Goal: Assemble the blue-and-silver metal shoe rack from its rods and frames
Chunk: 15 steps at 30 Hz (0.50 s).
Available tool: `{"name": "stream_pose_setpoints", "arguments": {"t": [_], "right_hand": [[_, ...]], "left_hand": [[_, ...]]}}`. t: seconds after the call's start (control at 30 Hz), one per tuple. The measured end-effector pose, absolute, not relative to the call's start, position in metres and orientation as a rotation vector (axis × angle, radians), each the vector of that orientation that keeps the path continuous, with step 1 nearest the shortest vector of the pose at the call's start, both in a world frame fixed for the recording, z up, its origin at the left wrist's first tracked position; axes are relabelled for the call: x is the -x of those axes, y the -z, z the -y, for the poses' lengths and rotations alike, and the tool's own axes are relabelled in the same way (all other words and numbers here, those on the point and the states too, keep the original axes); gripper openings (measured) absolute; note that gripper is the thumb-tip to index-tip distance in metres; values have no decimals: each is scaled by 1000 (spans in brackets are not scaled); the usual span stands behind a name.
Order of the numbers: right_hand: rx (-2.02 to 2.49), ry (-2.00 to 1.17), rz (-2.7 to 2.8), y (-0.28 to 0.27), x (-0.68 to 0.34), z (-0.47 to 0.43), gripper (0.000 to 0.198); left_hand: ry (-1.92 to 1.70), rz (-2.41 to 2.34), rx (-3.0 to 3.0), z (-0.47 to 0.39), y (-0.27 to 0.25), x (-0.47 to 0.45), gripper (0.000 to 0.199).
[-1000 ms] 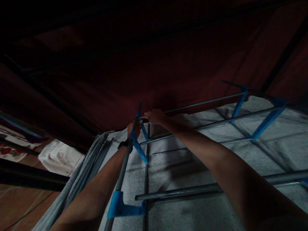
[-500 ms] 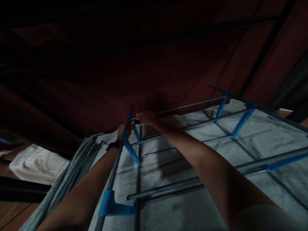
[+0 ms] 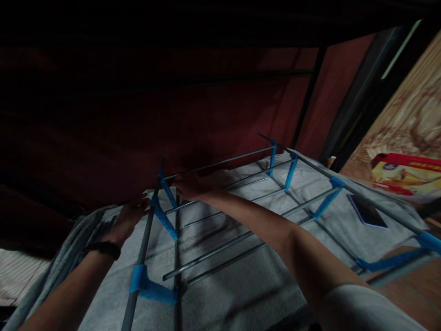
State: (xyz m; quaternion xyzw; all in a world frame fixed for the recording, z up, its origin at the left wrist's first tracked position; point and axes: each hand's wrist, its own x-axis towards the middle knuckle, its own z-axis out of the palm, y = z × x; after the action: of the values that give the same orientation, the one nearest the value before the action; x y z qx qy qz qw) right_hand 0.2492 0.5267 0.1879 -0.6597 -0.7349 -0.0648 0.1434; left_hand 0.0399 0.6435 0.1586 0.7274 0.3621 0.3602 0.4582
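The frame (image 3: 210, 254) is lying on the cloth (image 3: 268, 276) towards six o'clock, the left hand (image 3: 129, 219) is hanging by its nine-o'clock pole (image 3: 145, 239), fingers apart, the right hand (image 3: 189, 186) by its ten-o'clock bracket (image 3: 168, 192), fingers curling, clamping indeterminable.

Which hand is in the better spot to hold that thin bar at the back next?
Probably the right hand: it is right by the back bar, though whether it touches is unclear. The left hand is on the outer side of the left pole, farther from that bar.
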Motion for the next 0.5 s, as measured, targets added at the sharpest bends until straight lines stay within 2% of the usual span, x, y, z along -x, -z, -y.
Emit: {"name": "stream_pose_setpoints", "arguments": {"t": [0.1, 0.23, 0.37, 0.5], "right_hand": [[1974, -6, 2103, -189, -230, -487, 28], [1950, -48, 2074, -192, -202, -426, 27], [1947, -163, 2106, -203, -175, -370, 27], [2012, -252, 2238, -224, -149, -332, 20]], "left_hand": [[-753, -997, -1574, -624, -155, -15, 54], [-680, -1098, -1520, -581, -163, 12, 52], [-671, -1083, -1494, -539, -177, 39, 59], [-693, -1066, -1492, -513, -190, 59, 52]]}}
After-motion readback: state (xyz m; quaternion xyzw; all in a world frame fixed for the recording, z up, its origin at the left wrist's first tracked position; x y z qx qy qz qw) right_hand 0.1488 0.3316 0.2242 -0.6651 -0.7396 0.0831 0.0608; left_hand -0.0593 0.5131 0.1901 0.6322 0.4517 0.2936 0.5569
